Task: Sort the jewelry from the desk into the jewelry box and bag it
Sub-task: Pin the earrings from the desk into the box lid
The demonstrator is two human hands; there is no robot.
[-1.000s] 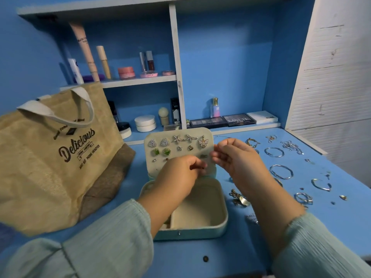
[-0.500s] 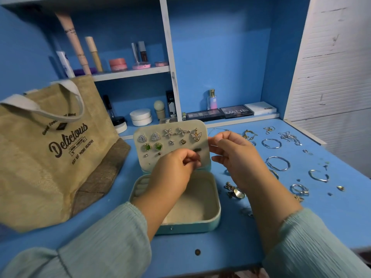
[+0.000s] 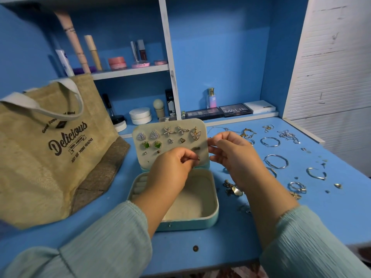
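Observation:
The teal jewelry box [image 3: 208,221] stands open in the middle of the blue desk, its cream lid [image 3: 174,122] upright with several earrings pinned in rows. My left hand [image 3: 170,173] is in front of the lid's lower right part and pinches a small stud earring [image 3: 198,158] at its fingertips. My right hand [image 3: 230,155] grips the lid's right edge, thumb in front and fingers curled. The box's cream tray below is partly hidden by my left forearm. A jute tote bag [image 3: 46,157] printed "Delicious" stands to the left.
Loose jewelry lies on the desk to the right: silver bangles [image 3: 276,161], rings [image 3: 297,186], chains [image 3: 289,136], an open hoop [image 3: 316,173] and small pieces. Cosmetics, jars and palettes [image 3: 234,110] fill the shelves behind. A white slatted wall [image 3: 331,67] bounds the right side.
Both hands stay at the lid. My left hand has shifted slightly down and right with the stud, and the view has drifted a little.

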